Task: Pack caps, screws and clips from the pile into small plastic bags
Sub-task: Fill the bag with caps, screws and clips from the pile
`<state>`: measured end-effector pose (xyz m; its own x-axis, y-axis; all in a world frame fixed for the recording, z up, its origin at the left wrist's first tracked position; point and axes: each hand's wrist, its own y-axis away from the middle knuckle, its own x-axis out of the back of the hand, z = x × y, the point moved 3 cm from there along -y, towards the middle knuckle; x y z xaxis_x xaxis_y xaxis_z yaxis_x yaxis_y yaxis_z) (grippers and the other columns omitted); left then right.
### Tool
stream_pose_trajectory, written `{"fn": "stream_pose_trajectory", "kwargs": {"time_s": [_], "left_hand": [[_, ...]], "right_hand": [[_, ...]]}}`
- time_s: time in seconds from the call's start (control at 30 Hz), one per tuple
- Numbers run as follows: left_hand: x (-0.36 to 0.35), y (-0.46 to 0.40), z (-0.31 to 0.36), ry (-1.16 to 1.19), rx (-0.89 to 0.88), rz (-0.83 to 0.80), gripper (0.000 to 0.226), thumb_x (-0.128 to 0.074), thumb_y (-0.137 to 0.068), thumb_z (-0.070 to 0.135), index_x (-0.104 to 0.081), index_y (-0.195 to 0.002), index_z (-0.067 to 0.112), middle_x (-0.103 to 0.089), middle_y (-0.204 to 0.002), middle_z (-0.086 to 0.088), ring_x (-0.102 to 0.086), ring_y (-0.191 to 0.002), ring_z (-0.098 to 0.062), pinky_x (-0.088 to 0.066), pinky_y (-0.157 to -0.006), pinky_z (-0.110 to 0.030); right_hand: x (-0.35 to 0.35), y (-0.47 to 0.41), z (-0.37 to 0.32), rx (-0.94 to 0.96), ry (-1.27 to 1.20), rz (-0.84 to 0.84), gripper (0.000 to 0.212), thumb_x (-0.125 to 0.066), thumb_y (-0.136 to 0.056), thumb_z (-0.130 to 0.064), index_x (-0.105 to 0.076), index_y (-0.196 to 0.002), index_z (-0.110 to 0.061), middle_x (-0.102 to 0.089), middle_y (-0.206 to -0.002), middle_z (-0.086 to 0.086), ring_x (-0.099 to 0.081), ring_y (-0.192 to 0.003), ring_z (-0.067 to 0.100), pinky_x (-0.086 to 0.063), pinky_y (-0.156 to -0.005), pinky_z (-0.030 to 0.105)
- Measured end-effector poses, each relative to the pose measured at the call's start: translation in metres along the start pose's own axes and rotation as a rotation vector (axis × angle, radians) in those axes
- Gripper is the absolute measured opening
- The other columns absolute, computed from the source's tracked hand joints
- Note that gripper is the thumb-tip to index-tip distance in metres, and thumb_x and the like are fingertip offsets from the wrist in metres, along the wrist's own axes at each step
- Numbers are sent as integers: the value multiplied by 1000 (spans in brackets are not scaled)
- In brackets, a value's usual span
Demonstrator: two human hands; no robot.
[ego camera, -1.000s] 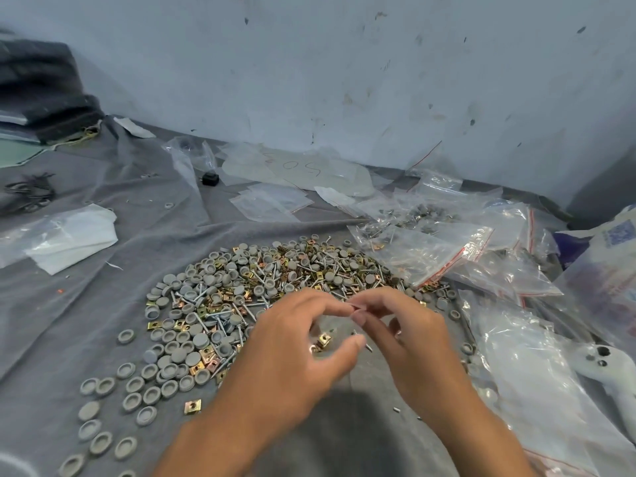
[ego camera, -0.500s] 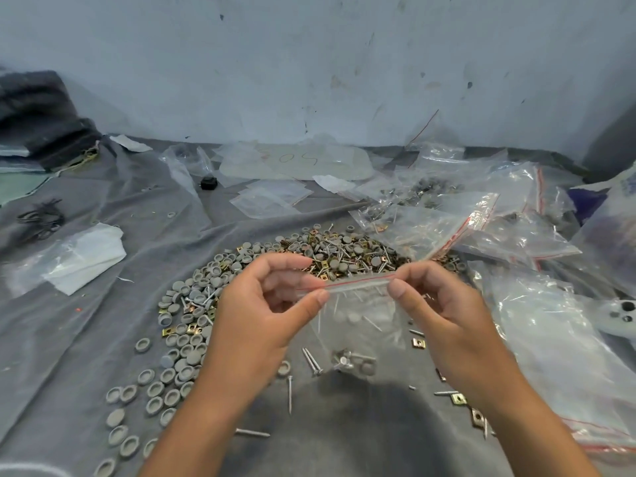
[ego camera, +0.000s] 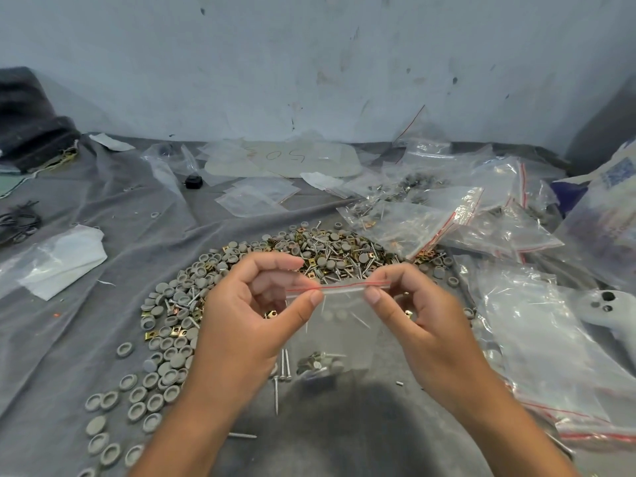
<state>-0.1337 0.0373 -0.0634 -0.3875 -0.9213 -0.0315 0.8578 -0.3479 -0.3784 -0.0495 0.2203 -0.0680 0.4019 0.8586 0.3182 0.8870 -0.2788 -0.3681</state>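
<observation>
both hands, left hand [ego camera: 241,315] and right hand [ego camera: 423,321], pinch the small bag [ego camera: 339,325] at its seal; best to press evenly along the strip, grip firm.

clear bag [ego camera: 339,325] upright — parts at bottom

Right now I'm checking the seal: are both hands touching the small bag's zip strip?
Touching. The head view shows the left hand and right hand each pinching the small bag at its red-lined zip strip.

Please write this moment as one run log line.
left hand: pinching zip strip | right hand: pinching zip strip | small clear plastic bag: held up, parts inside
</observation>
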Motion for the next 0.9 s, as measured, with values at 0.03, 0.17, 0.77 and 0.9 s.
{"fn": "stream_pose_trajectory", "kwargs": {"time_s": [0.03,0.17,0.77,0.9], "left_hand": [[0,0,0,-13,-1,2,35,-85,-69,33,-70,-101,33,-78,-93,-4,-74,-85,-17,-57,-71,-21],[-1,2,1,-71,2,-4,36,-84,-68,37,-68,-101,34,-78,-93,-1,-74,-86,-18,-59,-75,-36],[-9,7,4,-176,13,-53,37,-85,-75,34,-65,-104,39,-77,-92,7,-74,-88,-12,-58,-75,-31],[-9,6,3,-163,16,-53,35,-82,-75,30,-65,-104,39,-77,-91,5,-74,-86,-12,-60,-74,-33]], "right_hand": [[0,0,1,-1,8,0,7,-60,-95,-43,-65,-97,-38,-64,-82,-14,-52,-70,22,-43,-61,36],[-2,1,2,10,60,0,8,-57,-95,-46,-62,-96,-40,-62,-76,-19,-49,-63,11,-38,-56,25],[-6,3,1,12,48,-51,13,-58,-92,-52,-63,-96,-41,-64,-80,-22,-49,-67,5,-38,-59,19],[-9,4,2,-19,-6,-90,19,-56,-90,-55,-63,-99,-40,-64,-81,-20,-50,-69,7,-42,-63,28]]}}
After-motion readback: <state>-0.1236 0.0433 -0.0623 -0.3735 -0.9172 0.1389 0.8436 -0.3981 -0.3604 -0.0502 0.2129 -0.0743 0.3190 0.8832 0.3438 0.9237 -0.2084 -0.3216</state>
